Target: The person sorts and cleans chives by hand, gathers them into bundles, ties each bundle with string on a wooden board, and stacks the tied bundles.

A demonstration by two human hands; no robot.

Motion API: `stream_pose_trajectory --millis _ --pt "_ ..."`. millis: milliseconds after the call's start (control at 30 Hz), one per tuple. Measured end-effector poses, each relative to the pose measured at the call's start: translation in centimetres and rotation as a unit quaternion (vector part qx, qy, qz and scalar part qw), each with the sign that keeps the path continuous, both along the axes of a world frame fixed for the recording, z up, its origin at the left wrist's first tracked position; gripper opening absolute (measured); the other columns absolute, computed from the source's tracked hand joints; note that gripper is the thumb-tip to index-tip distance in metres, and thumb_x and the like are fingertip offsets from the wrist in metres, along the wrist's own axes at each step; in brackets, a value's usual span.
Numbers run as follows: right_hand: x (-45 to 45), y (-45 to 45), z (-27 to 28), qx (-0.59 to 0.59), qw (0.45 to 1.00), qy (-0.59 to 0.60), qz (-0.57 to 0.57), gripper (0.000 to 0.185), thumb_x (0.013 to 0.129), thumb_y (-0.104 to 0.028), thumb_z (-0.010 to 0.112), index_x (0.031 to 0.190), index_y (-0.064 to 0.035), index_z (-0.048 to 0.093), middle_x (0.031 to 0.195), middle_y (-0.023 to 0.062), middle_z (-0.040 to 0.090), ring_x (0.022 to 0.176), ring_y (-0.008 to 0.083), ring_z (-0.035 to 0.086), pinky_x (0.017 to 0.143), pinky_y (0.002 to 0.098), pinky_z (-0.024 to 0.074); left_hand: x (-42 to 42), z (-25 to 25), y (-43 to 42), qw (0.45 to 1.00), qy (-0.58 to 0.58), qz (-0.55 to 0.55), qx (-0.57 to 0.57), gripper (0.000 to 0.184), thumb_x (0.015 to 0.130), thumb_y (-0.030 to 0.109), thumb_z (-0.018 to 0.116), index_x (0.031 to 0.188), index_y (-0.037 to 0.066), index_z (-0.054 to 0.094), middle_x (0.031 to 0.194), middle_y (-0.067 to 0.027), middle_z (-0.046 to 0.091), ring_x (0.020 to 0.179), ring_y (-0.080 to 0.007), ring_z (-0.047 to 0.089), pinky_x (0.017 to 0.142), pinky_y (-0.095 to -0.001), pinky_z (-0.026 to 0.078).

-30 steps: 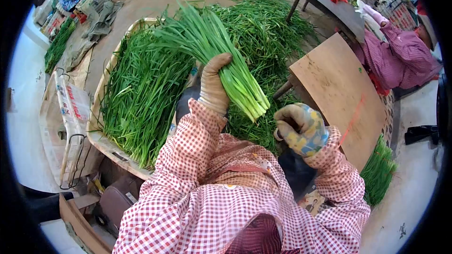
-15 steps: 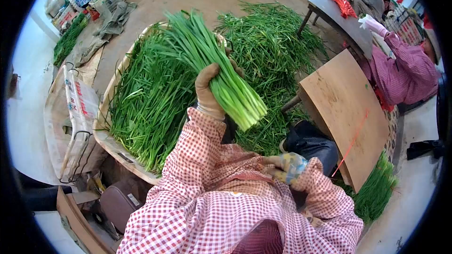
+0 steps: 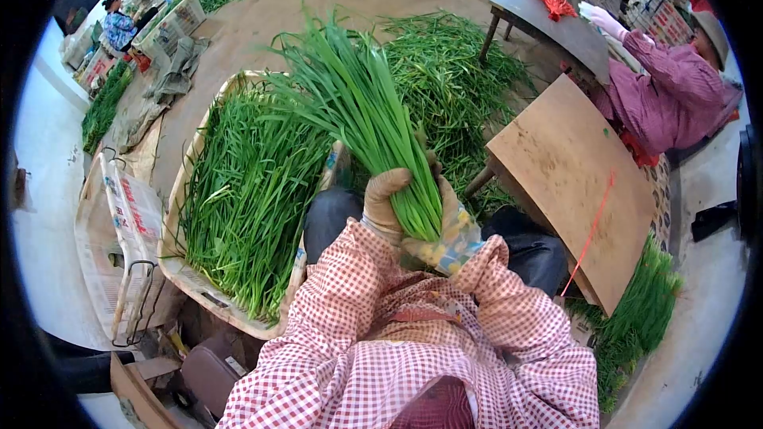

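Note:
A bunch of Chinese chives (image 3: 373, 127) stands upright before my body, leaf tips pointing away and pale cut ends low between my hands. My gloved left hand (image 3: 388, 200) wraps round its lower left side, thumb across the stems. On the other side my right hand (image 3: 447, 230), in a glove with a blue and yellow patterned cuff, closes round the lower stems; part of its fingers is hidden behind them. To the left sits a long pale basket (image 3: 176, 214) heaped with loose chives (image 3: 246, 191). More chives (image 3: 445, 87) lie piled on the floor beyond my hands.
A tilted brown board (image 3: 568, 183) with a red tie (image 3: 590, 230) on it stands at my right, with chives (image 3: 636, 318) beside it. Further right, a person in a purple checked top (image 3: 668, 95) sits by a small table (image 3: 548, 20). A white crate (image 3: 119, 230) stands far left.
My left hand has brought the chives down and closer to my body, turning them more upright. My right hand has risen from my lap and now grips their lower end.

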State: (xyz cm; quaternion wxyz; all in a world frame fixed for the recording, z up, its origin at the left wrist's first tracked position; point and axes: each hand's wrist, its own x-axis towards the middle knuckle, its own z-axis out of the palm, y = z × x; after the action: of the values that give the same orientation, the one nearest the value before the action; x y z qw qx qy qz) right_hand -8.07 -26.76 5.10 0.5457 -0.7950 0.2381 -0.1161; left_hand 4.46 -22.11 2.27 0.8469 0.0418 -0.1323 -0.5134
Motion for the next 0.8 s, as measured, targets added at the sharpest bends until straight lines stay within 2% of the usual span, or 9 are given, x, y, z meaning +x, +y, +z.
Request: stream_pose_trajectory --millis 133,167,200,267,333,433,667,733,800 --pt "-1.1 -2.0 -0.9 -0.210 0.976 0.055 -0.033 0.100 0.071 -0.019 0.072 0.149 -0.0009 0.011 0.127 0.0245 0.053 0.111 0.0371 0.058 0.095 0.0368 0.0476 -0.2 0.8 -1.0 0.997 -0.058 0.034 0.049 0.064 0.075 0.028 0.076 0.129 0.002 0.052 0.113 -0.0118 0.064 0.106 -0.0273 0.062 0.093 -0.0437 0.052" --pt "-1.1 -2.6 0.6 -0.241 0.959 0.146 -0.039 0.101 0.072 -0.018 0.072 0.149 -0.0012 0.010 0.127 0.0252 0.052 0.110 0.0380 0.058 0.094 0.0376 0.0481 0.1 -1.1 -1.0 0.996 -0.068 -0.020 0.062 0.074 0.075 0.039 0.078 0.133 0.005 0.048 0.123 -0.0087 0.059 0.118 -0.0253 0.055 0.102 -0.0443 0.044" --pt "-1.1 -3.2 2.0 -0.275 0.932 0.232 -0.045 0.101 0.073 -0.017 0.072 0.150 -0.0014 0.008 0.127 0.0259 0.052 0.109 0.0389 0.058 0.093 0.0385 0.0486 -0.4 -2.8 -1.4 0.996 -0.067 -0.019 0.056 0.074 0.075 0.039 0.078 0.133 0.005 0.048 0.123 -0.0087 0.059 0.118 -0.0253 0.055 0.102 -0.0443 0.044" --pt "-1.5 -4.1 2.5 -0.288 0.915 0.278 -0.051 0.100 0.074 -0.014 0.071 0.151 -0.0069 0.007 0.124 0.0263 0.053 0.106 0.0411 0.058 0.090 0.0414 0.0501 -2.9 -4.6 -2.1 0.988 -0.056 -0.094 0.107 0.075 0.080 0.041 0.071 0.139 0.006 0.041 0.140 -0.0067 0.047 0.128 -0.0257 0.045 0.108 -0.0423 0.036" --pt "-1.7 -4.1 1.3 -0.301 0.907 0.291 -0.041 0.099 0.074 -0.014 0.070 0.151 -0.0080 0.008 0.123 0.0262 0.053 0.105 0.0413 0.059 0.089 0.0419 0.0504 -5.4 -5.9 -1.5 0.980 -0.024 -0.123 0.153 0.075 0.080 0.036 0.072 0.140 0.007 0.039 0.143 -0.0039 0.043 0.130 -0.0234 0.041 0.109 -0.0412 0.035" --pt "-3.4 -2.7 -0.6 -0.305 0.905 0.296 -0.028 0.098 0.075 -0.014 0.069 0.152 -0.0097 0.009 0.122 0.0261 0.053 0.103 0.0415 0.059 0.088 0.0426 0.0509 -7.0 -3.7 -0.1 0.959 -0.111 -0.095 0.243 0.071 0.077 0.023 0.074 0.138 0.008 0.042 0.133 -0.0070 0.052 0.123 -0.0252 0.049 0.107 -0.0411 0.037" --pt "-5.8 -3.1 -1.5 -0.326 0.896 0.301 -0.025 0.094 0.076 -0.013 0.066 0.152 -0.0137 0.011 0.119 0.0258 0.054 0.099 0.0421 0.061 0.084 0.0443 0.0519 -7.6 -4.2 -0.1 0.968 -0.090 -0.156 0.175 0.064 0.077 0.019 0.074 0.134 0.005 0.046 0.122 -0.0091 0.060 0.116 -0.0256 0.054 0.103 -0.0399 0.041" --pt "-6.9 -4.2 -0.2 -0.344 0.886 0.309 -0.028 0.093 0.076 -0.013 0.066 0.152 -0.0145 0.012 0.119 0.0257 0.055 0.098 0.0422 0.061 0.084 0.0447 0.0520 -7.5 -3.9 1.2 0.951 -0.103 -0.193 0.220 0.059 0.078 0.018 0.075 0.129 0.002 0.051 0.117 -0.0083 0.062 0.111 -0.0220 0.057 0.099 -0.0368 0.044" --pt "-8.4 -5.3 1.2 -0.363 0.872 0.326 -0.030 0.092 0.076 -0.013 0.065 0.152 -0.0154 0.013 0.118 0.0256 0.055 0.097 0.0423 0.061 0.083 0.0450 0.0521 -7.4 -2.9 2.3 0.816 -0.398 -0.315 0.278 0.049 0.079 0.017 0.075 0.122 0.001 0.057 0.108 -0.0059 0.065 0.100 -0.0165 0.060 0.089 -0.0319 0.049"
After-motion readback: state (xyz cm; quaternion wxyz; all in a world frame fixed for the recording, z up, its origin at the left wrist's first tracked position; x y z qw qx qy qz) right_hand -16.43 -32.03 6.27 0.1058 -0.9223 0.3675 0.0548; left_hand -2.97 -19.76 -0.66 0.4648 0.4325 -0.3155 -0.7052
